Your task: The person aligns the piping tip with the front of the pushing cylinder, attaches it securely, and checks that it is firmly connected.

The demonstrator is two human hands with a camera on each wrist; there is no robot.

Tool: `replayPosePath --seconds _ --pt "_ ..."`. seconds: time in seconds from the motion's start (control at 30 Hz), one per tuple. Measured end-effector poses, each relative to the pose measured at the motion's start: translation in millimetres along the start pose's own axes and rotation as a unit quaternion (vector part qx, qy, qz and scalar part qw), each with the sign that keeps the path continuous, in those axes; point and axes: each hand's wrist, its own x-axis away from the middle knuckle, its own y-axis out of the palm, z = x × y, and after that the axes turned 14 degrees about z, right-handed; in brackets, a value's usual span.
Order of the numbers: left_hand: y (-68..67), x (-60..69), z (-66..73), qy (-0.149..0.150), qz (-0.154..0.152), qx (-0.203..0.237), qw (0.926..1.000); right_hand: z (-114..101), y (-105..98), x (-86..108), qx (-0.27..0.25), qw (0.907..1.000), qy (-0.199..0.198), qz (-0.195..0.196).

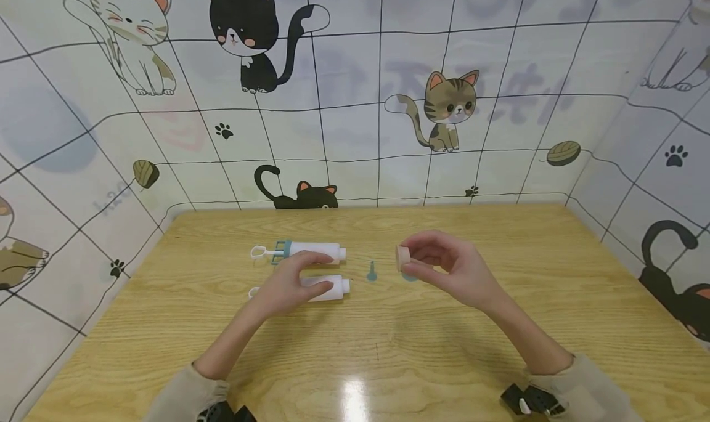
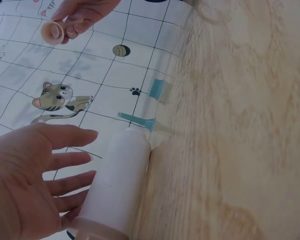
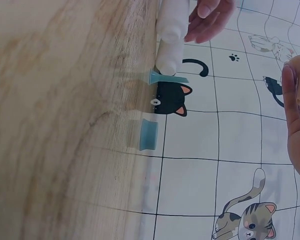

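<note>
Two white plastic syringe-like tubes lie side by side on the table. The farther tube (image 1: 310, 248) has a teal flange and a white ring-handled plunger. Over the nearer tube (image 1: 337, 288) is my left hand (image 1: 288, 284), fingers spread and lightly bent; whether they touch it I cannot tell. My right hand (image 1: 460, 268) pinches a small peach-coloured cup-shaped cap (image 1: 402, 259) between thumb and fingers, above the table. The left wrist view shows the cap's round hollow mouth. A teal pointed nozzle (image 1: 372, 271) stands on its wide base between the hands.
A short teal piece (image 1: 409, 278) sits below the right hand, partly hidden by it. The wooden table (image 1: 355, 336) ends at the back and sides against a white cloth (image 1: 355, 126) printed with cats and grid lines.
</note>
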Motion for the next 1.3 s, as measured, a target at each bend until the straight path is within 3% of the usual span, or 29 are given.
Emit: replayPosePath --seconds 0.43,0.8,1.3 --pt "-3.0 -1.3 -6.3 0.02 -0.058 -0.057 0.9965 0.6 0.0 0.1 -0.001 1.0 -0.005 -0.003" --pt "-5.6 0.3 -7.5 -0.002 -0.095 -0.106 0.9899 0.9 0.2 0.1 -0.005 1.0 -0.005 -0.004" --pt "-5.7 0.3 -6.6 -0.002 -0.102 -0.11 0.9887 1.8 0.3 0.5 -0.001 1.0 -0.004 -0.004"
